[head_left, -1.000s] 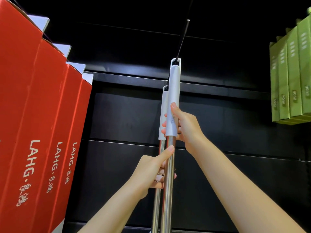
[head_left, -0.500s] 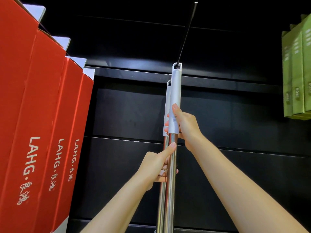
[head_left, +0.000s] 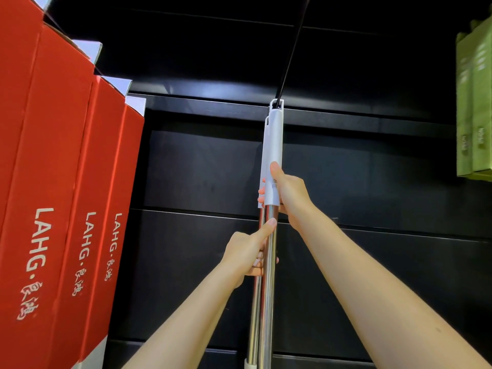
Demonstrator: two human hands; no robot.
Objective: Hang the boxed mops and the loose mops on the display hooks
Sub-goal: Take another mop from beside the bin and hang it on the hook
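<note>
Two loose mops hang close together, each with a steel pole and a white grip. The front mop (head_left: pixel 274 145) has its top loop on the black display hook (head_left: pixel 291 49), and the second mop (head_left: pixel 263 155) sits just behind it to the left. My right hand (head_left: pixel 287 193) grips the lower end of the front mop's white grip. Lower down, my left hand (head_left: pixel 247 254) curls round the steel poles with its thumb lying up along the front pole. Several red boxed mops (head_left: pixel 53 195) marked LAHG hang in a row at the left.
The display wall (head_left: pixel 202 166) behind is made of black panels. Green boxes (head_left: pixel 475 110) hang at the right edge. A gap of dark wall lies between the red boxes and the loose mops.
The view has drifted slightly, so the green boxes sit further right in frame. Both hands keep the same hold on the mops, whose loop stays on the hook.
</note>
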